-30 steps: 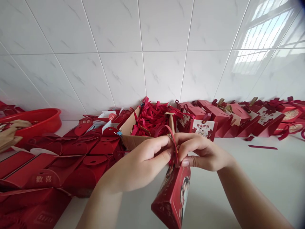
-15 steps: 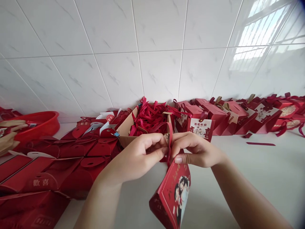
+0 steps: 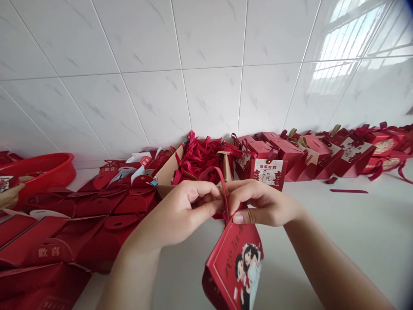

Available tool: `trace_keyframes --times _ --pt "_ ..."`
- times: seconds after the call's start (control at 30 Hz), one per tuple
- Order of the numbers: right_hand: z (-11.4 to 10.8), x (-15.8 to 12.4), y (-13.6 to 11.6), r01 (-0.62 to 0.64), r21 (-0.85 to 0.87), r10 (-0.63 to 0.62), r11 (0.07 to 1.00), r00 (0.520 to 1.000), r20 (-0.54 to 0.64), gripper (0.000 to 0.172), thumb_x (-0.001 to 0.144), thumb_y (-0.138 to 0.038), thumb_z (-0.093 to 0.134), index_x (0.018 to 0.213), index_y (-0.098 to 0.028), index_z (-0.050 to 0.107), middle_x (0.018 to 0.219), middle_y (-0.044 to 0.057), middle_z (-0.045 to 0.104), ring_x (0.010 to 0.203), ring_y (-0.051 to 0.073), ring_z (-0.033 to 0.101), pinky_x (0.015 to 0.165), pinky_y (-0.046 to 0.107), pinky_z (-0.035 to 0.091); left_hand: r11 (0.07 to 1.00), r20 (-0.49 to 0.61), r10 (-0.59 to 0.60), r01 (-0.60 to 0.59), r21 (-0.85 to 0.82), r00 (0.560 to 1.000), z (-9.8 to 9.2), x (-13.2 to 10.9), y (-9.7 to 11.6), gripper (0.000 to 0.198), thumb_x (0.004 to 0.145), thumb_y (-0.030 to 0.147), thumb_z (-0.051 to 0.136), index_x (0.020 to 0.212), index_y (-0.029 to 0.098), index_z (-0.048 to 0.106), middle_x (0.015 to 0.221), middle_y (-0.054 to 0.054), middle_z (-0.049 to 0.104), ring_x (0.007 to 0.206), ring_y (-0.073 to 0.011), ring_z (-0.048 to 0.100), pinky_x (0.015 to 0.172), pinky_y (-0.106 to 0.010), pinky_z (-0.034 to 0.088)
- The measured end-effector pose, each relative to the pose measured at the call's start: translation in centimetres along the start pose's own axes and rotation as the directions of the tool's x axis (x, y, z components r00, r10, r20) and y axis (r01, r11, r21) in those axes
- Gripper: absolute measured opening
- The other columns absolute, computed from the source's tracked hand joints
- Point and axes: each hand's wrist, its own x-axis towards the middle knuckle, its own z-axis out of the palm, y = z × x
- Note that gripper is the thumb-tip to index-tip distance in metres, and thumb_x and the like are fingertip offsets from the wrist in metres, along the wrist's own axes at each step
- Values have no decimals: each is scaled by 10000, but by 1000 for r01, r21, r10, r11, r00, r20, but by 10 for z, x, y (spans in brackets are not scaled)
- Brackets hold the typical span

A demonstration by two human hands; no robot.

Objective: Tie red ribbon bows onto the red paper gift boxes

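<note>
A red gift box (image 3: 222,262) with a printed wedding couple hangs tilted below my hands at the front middle. My right hand (image 3: 261,204) is closed on the box's top edge, thumb on the printed face. From that top rises a loop of red ribbon (image 3: 225,189), standing between my two hands. My left hand (image 3: 193,211) is closed, thumb and fingers pinching at the ribbon; its fingertips are partly hidden. Directly behind my hands is a cardboard box (image 3: 167,172) filled with loose red ribbons (image 3: 201,157).
Red boxes with ribbon handles (image 3: 287,155) line the wall on the right. Red cartons (image 3: 106,206) with open flaps crowd the left, beside a red plastic basin (image 3: 61,165). Another person's hand (image 3: 11,198) shows at the left edge. A ribbon strip (image 3: 348,191) lies on the white counter.
The red gift box has swung so more of its printed front faces me. Both hands keep their hold, nearly still. The other person's hand has moved left, partly out of view.
</note>
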Motion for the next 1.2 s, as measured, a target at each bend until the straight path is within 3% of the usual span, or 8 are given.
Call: trace_keyframes --times 0.27,0.5,0.83,1.2 --pt "-4 1 1 -22 -26 22 999 999 28 73 843 -112 603 778 -84 623 773 42 594 703 73 528 645 189 440 999 38 -31 30 29 999 2 6 -4 133 816 175 497 718 145 581 661 20 509 631 -91 432 577 -204 350" --pt "-5 0 3 -89 -105 91 990 996 15 120 852 -159 589 758 -88 609 728 28 581 645 68 502 598 183 419 988 -46 -16 23 154 999 7 5 -7 203 855 243 457 689 154 534 643 27 455 604 -90 388 543 -206 314" --pt "-3 0 4 -202 -285 189 937 979 -75 74 813 -114 593 746 -105 623 684 -3 563 598 56 450 556 167 370 936 -168 2 57 346 986 12 9 -14 183 830 179 401 710 171 539 607 36 448 569 -93 374 505 -202 281" --pt "-2 -1 -1 -192 -339 160 921 980 -119 90 818 -120 590 731 -107 609 683 0 560 596 60 444 551 178 361 943 -246 22 61 326 969 14 8 -11 144 818 191 445 692 172 513 602 38 460 562 -88 382 503 -191 302"
